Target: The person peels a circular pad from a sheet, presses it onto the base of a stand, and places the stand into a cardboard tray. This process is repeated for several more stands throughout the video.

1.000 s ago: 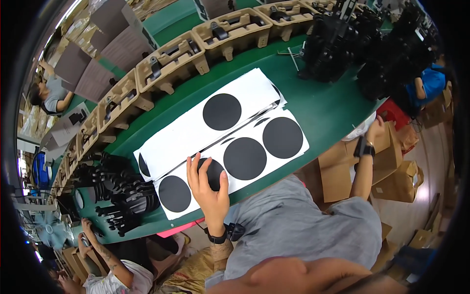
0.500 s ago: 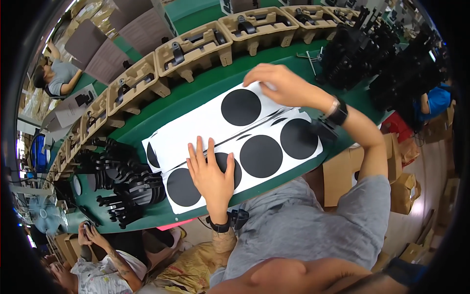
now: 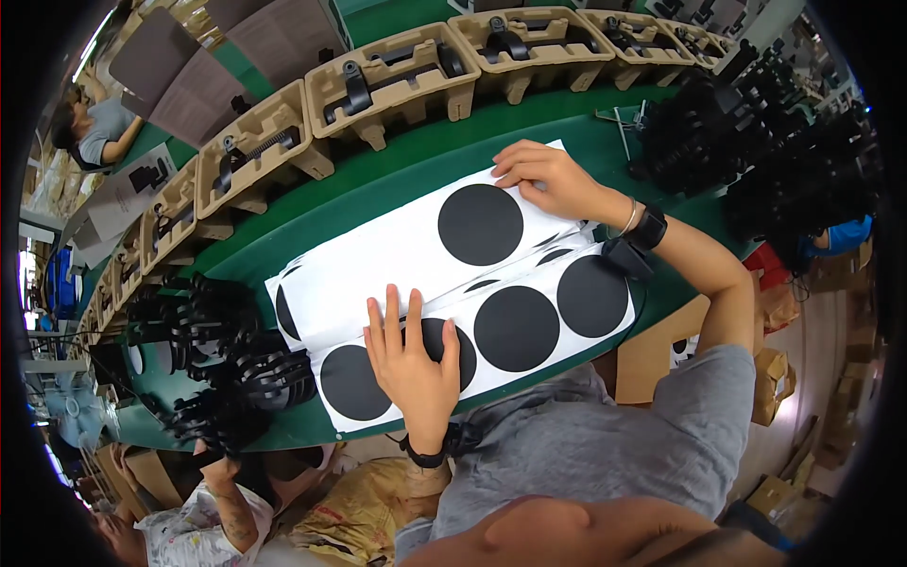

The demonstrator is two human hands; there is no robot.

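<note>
A stack of white sheets with large black round discs [image 3: 515,326] lies on the green table [image 3: 397,189]. My left hand [image 3: 411,364] presses flat on the near sheet, covering part of one disc, fingers spread. My right hand [image 3: 548,175] rests on the far right corner of the upper white sheet [image 3: 397,255], which bears one black disc [image 3: 480,224] and overlaps the near sheet. Whether the fingers pinch the sheet's edge I cannot tell. Each wrist wears a dark band.
Tan moulded pulp trays [image 3: 397,76] with black parts run along the far side. Piles of black plastic parts lie at the left [image 3: 227,359] and the right [image 3: 746,142]. Another person's hand [image 3: 213,468] reaches in at the lower left. Cardboard boxes [image 3: 784,369] stand at the right.
My right hand came up from my right side and reached across to the far corner of the upper sheet. My left hand stayed flat on the near sheet.
</note>
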